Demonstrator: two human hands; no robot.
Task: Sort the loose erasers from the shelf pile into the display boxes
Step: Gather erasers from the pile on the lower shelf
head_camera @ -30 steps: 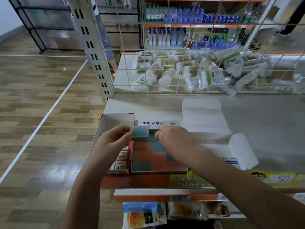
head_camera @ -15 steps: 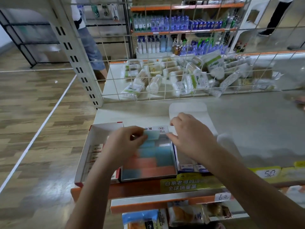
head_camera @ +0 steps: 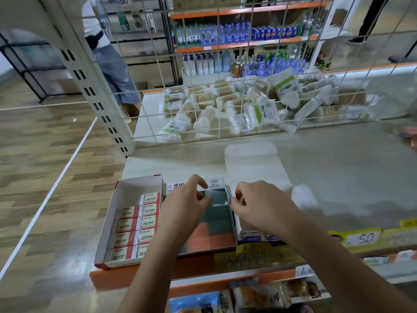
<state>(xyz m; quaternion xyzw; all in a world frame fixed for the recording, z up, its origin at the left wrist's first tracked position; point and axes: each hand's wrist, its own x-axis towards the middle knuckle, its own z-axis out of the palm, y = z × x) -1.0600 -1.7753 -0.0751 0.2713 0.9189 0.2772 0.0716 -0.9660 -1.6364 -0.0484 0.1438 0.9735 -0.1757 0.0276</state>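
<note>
The wrapped erasers (head_camera: 144, 213) in the left display box (head_camera: 112, 224) each read "2B", the raised flap of the middle box (head_camera: 215, 183) shows "36" under a small oval mark, and a yellow price tag (head_camera: 362, 238) on the shelf edge (head_camera: 196, 265) reads "5.0".

A shop. Orange-edged shelves (head_camera: 239, 45) carry rows of bottled drinks (head_camera: 216, 33). A price tag (head_camera: 363, 238) sits on the near shelf edge (head_camera: 203, 265).
</note>
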